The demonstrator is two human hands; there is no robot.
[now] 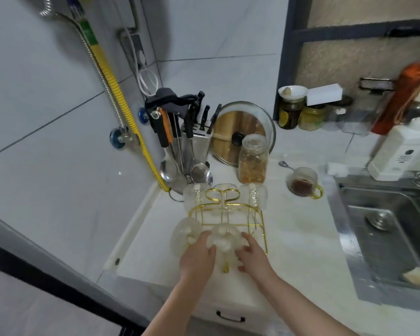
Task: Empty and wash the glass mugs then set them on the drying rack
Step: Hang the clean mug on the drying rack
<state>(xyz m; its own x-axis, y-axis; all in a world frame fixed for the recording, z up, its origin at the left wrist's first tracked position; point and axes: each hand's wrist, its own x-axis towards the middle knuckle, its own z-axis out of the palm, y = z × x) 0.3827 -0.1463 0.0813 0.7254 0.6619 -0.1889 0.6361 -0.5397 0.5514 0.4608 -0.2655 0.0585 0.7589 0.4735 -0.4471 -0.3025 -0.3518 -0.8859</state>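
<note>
A gold wire drying rack stands on the white counter. Upturned clear glass mugs hang on it: one at the back left, one at the back right, one at the front left. Both my hands hold another upturned glass mug at the rack's front. My left hand grips its left side and my right hand grips its right side. A further glass mug with a yellow handle stands on the counter near the sink, with dark dregs inside.
A steel sink lies to the right, a sponge in its near corner. Behind the rack stand a tall jar, a knife block with utensils, a pot lid and a spoon. A white dispenser bottle sits by the tap.
</note>
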